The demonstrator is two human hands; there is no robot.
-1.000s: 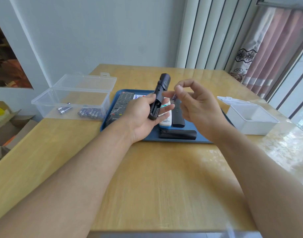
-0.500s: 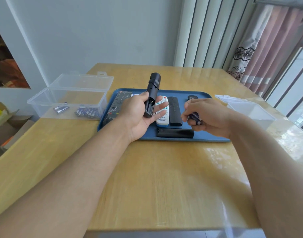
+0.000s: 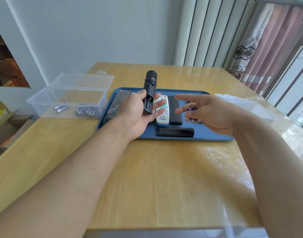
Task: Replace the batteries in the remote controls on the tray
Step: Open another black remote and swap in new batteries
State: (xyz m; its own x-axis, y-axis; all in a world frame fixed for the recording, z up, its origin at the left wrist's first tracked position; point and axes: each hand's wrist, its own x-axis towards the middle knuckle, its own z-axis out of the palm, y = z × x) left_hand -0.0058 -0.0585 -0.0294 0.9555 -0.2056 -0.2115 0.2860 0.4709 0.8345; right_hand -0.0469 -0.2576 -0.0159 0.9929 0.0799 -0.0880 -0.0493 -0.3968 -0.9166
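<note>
Your right hand (image 3: 208, 111) has lifted and opened up since half a second ago: then it was curled low over the blue tray (image 3: 186, 137), now its forefinger and middle finger stretch out toward the left while the lower fingers stay curled round two purple batteries (image 3: 191, 109). Your left hand (image 3: 140, 111) has kept the black remote (image 3: 149, 96) much where it was, above the tray's left half.

You grip that remote with thumb on its left edge and fingers spread behind it. Its long axis runs nearly upright, tipped a little away from you, rounded end up and away, open end down in your palm. It is a slim black bar, back cover off, battery bay facing you.

On the tray lie a long black keypad remote (image 3: 117, 104) at its left edge, a white remote (image 3: 162, 112) and a plain black one (image 3: 175, 111) mid-tray, and a black cover (image 3: 175, 132) along its near edge. Left of the tray, a clear box (image 3: 68, 100) holds more batteries.
</note>
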